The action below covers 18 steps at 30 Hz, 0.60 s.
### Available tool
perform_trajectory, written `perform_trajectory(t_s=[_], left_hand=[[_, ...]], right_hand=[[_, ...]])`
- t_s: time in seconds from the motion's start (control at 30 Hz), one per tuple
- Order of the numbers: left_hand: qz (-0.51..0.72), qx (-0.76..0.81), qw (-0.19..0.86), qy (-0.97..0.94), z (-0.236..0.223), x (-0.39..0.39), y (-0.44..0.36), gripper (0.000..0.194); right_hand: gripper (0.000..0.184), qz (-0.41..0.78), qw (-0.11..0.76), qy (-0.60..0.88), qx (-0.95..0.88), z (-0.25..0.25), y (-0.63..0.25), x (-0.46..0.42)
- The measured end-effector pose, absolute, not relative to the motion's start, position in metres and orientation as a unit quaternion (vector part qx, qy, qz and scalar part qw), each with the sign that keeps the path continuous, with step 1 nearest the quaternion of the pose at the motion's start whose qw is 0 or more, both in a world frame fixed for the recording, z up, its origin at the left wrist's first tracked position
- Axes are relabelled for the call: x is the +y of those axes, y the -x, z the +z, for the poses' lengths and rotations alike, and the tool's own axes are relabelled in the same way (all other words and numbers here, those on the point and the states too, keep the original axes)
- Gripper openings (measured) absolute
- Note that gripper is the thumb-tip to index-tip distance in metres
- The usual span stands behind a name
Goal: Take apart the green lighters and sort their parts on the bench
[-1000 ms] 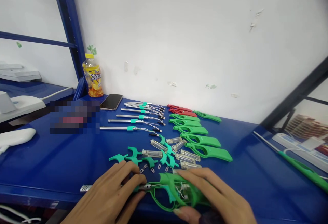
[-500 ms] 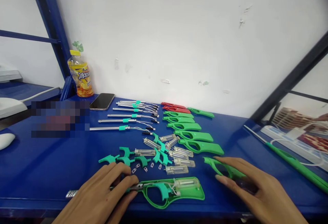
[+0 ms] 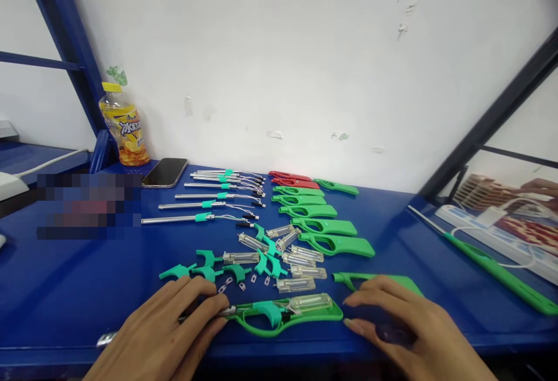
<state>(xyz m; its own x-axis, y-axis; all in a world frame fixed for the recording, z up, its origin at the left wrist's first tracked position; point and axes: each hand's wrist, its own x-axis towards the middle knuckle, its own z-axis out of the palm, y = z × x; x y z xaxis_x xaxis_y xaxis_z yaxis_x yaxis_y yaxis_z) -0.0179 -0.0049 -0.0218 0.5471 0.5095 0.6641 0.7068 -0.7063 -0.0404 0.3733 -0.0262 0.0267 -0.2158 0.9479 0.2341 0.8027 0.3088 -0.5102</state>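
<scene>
My left hand (image 3: pixel 174 326) is closed round the metal tube (image 3: pixel 104 339) of a lighter, whose tip shows past the hand on the left. To its right lies the lighter's green half-shell (image 3: pixel 320 314), inner side up. In it sit a teal trigger (image 3: pixel 271 312) and a clear fuel tank (image 3: pixel 310 302). My right hand (image 3: pixel 405 323) is open just right of the shell's end, thumb and fingers apart. Behind its fingers, partly hidden, another green half-shell (image 3: pixel 403 281) lies on the table. Loose clear tanks (image 3: pixel 296 285), teal triggers (image 3: pixel 238 272) and small metal clips (image 3: pixel 242 286) lie behind.
Several metal tubes with wires (image 3: pixel 174 219) lie in a row at the back left. Green (image 3: pixel 344 245) and red (image 3: pixel 300 182) half-shells lie at centre. A long green lighter (image 3: pixel 497 270) and power strip (image 3: pixel 462 221) are at right. A phone (image 3: pixel 165 172) and bottle (image 3: pixel 126 131) stand back left.
My right hand has let go of the separate green half-shell and moved left and nearer, beside the filled shell. My left hand keeps its hold. The whole view has shifted slightly.
</scene>
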Motion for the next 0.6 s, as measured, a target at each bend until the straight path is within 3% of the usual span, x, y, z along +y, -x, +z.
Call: perform_trajectory(t_s=[0.27, 0.6], left_hand=[[-0.251, -0.341, 0.208, 0.882, -0.031, -0.008, 0.022, 0.038], [-0.273, -0.351, 0.19, 0.875, -0.025, -0.007, 0.019, 0.031]], right_hand=[[0.007, 0.11, 0.24, 0.593, -0.761, 0.008, -0.357, -0.022], [0.01, 0.152, 0.235, 0.531, -0.8, 0.019, -0.363, -0.034]])
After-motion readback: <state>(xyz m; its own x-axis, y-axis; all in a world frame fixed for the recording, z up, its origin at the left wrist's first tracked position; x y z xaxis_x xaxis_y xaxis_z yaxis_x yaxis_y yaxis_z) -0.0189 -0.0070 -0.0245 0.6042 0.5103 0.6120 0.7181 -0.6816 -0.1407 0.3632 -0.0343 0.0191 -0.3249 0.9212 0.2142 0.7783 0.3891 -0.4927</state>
